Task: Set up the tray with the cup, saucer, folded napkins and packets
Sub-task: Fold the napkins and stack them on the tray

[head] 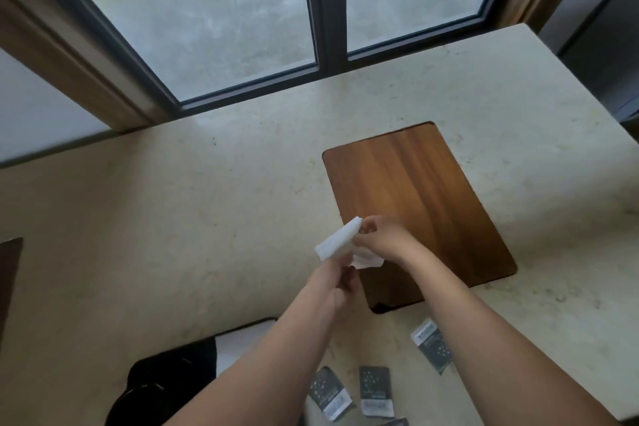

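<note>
A bare wooden tray (415, 190) lies on the pale stone counter, right of centre. Above its near left corner both hands hold a white napkin (337, 243). My left hand (337, 278) pinches its lower edge, and my right hand (378, 237) pinches its upper corner. Several dark packets lie near the front edge: one (432, 346) to the right, one (375, 391) in the middle, one (330, 392) left of that. A black cup and saucer (155, 387) sit at the lower left, partly hidden by my left arm.
More white napkins (242, 342) lie beside the black dishes. A large window (242, 28) rises behind the counter (173, 218). A dark object (8, 273) shows at the far left edge. The counter's right edge drops off near the packets.
</note>
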